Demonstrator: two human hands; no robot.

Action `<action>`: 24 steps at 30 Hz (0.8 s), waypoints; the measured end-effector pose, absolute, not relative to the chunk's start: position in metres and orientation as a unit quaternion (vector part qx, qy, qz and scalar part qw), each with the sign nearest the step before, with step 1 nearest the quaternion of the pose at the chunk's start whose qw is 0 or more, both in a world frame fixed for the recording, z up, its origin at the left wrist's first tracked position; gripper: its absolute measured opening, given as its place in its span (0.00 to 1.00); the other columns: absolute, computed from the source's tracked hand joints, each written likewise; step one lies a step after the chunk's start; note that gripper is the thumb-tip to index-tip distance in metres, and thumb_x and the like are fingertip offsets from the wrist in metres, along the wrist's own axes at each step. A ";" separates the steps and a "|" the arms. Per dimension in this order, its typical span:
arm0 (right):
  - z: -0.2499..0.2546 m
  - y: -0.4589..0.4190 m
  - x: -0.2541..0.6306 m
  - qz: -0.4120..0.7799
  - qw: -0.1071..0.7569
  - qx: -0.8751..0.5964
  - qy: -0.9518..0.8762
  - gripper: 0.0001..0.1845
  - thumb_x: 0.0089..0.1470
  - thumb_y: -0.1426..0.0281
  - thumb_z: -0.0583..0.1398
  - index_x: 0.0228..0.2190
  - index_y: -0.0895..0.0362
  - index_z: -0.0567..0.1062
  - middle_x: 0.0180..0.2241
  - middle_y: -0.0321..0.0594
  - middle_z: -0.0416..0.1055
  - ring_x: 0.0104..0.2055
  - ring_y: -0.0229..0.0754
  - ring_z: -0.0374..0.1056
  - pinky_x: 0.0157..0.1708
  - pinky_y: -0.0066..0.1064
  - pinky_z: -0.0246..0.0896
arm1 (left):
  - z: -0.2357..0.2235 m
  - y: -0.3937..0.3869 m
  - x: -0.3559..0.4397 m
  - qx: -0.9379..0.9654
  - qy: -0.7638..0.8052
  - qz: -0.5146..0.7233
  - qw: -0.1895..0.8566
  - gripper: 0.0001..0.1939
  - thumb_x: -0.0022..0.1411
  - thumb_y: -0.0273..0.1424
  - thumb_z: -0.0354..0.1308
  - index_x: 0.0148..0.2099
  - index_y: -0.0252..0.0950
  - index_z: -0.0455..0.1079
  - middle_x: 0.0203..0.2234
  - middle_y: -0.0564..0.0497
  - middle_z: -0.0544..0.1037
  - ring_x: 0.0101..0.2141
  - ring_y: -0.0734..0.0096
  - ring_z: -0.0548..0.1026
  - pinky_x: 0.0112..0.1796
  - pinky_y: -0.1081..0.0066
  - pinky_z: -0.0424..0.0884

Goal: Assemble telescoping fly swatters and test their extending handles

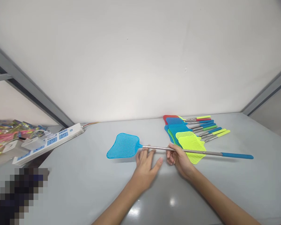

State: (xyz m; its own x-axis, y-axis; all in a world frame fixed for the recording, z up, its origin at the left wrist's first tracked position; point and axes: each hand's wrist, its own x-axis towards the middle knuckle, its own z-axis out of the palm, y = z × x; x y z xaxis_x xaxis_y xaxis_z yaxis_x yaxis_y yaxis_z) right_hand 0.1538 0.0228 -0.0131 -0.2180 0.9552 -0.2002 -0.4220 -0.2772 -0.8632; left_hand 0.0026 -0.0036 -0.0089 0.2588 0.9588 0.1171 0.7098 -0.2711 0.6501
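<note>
A blue fly swatter [125, 146] with a perforated head and an extended silver telescopic rod lies across the view, its blue handle pointing right. My right hand [179, 158] grips the middle of the rod between thumb and fingers. Close to the swatter's neck, my left hand [147, 165] has its fingers apart and its thumb raised, with the fingertips at or under the rod; whether they touch it is unclear. Behind my right hand lies a pile of swatters with short rods, a yellow swatter [192, 144] in front and a red swatter [168, 118] at the back.
A white power strip [57, 140] with plugged-in chargers lies on the left edge of the grey table [89, 187]. Beyond it are colourful packaged items [4, 134]. A white wall [131, 62] closes off the back, and grey frame posts flank both sides.
</note>
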 end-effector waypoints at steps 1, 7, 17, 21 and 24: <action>-0.013 0.023 0.154 0.700 0.492 -0.385 -0.345 0.22 0.49 0.61 0.51 0.11 0.59 0.66 0.07 0.31 0.51 0.12 0.30 0.47 0.15 0.25 0.44 | -0.008 -0.005 0.004 0.756 0.548 0.257 0.251 0.19 0.58 0.41 0.43 0.50 0.42 0.59 0.52 0.48 0.58 0.53 0.63 0.51 0.51 0.55 0.44; -0.012 0.020 0.154 0.717 0.462 -0.365 -0.374 0.22 0.50 0.61 0.50 0.12 0.60 0.67 0.07 0.31 0.52 0.12 0.30 0.49 0.16 0.25 0.44 | -0.002 -0.011 0.014 0.654 0.478 0.379 0.448 0.19 0.59 0.39 0.41 0.51 0.40 0.58 0.45 0.48 0.67 0.46 0.67 0.62 0.47 0.65 0.56; -0.011 0.014 0.153 0.717 0.392 -0.362 -0.449 0.19 0.47 0.62 0.55 0.12 0.60 0.66 0.08 0.30 0.52 0.13 0.29 0.46 0.17 0.26 0.41 | -0.005 0.010 0.000 0.400 0.459 0.575 0.546 0.18 0.57 0.39 0.45 0.28 0.33 0.70 0.20 0.52 0.67 0.27 0.74 0.66 0.32 0.73 0.61; -0.010 0.015 0.156 0.702 0.415 -0.367 -0.448 0.24 0.50 0.60 0.52 0.10 0.60 0.67 0.08 0.31 0.52 0.14 0.30 0.48 0.17 0.26 0.42 | -0.002 0.007 -0.003 0.440 0.477 0.552 0.524 0.19 0.57 0.38 0.45 0.25 0.33 0.71 0.19 0.51 0.67 0.25 0.73 0.64 0.29 0.73 0.60; -0.007 0.017 0.160 0.706 0.432 -0.352 -0.438 0.23 0.50 0.62 0.51 0.11 0.60 0.68 0.09 0.33 0.53 0.15 0.31 0.49 0.18 0.26 0.43 | -0.004 0.005 -0.003 0.468 0.478 0.527 0.525 0.20 0.57 0.38 0.43 0.25 0.33 0.71 0.18 0.51 0.68 0.22 0.74 0.61 0.28 0.73 0.58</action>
State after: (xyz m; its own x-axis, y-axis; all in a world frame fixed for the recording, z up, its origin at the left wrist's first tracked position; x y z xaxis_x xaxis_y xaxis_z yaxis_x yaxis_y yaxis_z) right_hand 0.1596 0.0172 -0.0071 -0.3794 0.9175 -0.1194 -0.3008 -0.2443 -0.9219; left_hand -0.0032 0.0047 -0.0036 -0.0109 0.9999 -0.0094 -0.1066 0.0082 0.9943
